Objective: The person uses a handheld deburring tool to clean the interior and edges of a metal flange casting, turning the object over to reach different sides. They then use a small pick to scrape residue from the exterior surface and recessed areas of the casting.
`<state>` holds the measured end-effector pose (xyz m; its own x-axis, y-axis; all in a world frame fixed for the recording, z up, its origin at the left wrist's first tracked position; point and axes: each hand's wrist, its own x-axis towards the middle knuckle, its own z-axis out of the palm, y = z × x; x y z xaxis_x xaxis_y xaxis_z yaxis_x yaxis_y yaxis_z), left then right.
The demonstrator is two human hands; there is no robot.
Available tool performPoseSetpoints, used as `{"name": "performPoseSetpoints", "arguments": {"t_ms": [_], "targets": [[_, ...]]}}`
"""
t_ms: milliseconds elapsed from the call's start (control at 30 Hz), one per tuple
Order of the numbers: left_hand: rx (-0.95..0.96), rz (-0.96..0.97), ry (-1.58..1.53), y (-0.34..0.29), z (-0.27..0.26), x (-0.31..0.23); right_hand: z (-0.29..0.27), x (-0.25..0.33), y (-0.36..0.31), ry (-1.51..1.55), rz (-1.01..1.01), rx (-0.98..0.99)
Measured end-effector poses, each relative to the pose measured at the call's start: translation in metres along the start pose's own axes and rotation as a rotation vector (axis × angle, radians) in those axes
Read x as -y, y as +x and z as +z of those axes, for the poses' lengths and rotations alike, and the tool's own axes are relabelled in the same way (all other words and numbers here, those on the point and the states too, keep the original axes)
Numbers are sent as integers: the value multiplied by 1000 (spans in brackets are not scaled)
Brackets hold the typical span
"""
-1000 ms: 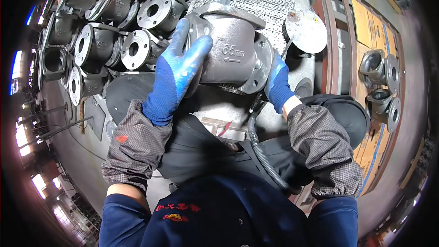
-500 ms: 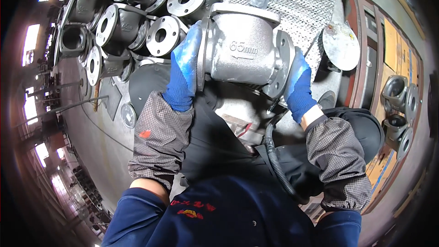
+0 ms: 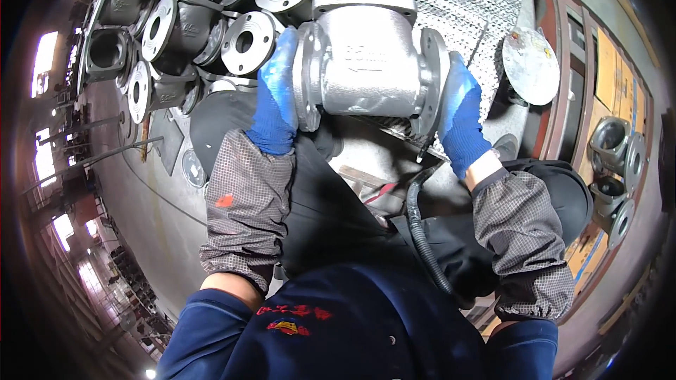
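Note:
Between my two gloved hands is a silver-grey cast valve body with round flanges at both ends and a wider flange along its far side. My left hand, in a blue glove, presses on the left end flange. On the right end flange lies my right hand, gloved the same way. Both hands are closed on the casting; some fingertips are hidden behind the flanges. The casting is held up over my lap, in front of a silver quilted sheet.
Several similar flanged castings are piled at the far left. A round metal plate stands right of the sheet. A ribbed black hose runs beside my leg. Two more castings rest on cardboard at the right, beside a red-brown frame.
The casting has shifted slightly left and away from me and turned more level. Both hands have moved along with it, keeping their hold.

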<state>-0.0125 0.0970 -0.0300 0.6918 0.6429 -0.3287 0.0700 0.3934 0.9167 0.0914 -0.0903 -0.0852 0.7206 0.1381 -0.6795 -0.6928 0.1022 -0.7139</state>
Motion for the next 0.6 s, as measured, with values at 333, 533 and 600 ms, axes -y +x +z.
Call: {"name": "performPoseSetpoints", "arguments": {"t_ms": [333, 533, 600], "targets": [[113, -110, 70, 20, -15, 26, -16, -17, 13, -145, -237, -42], [166, -208, -35, 22, 1, 28, -28, 5, -21, -142, -174, -46], [218, -255, -51, 19, 5, 25, -42, -3, -19, -163, -250, 30]]}}
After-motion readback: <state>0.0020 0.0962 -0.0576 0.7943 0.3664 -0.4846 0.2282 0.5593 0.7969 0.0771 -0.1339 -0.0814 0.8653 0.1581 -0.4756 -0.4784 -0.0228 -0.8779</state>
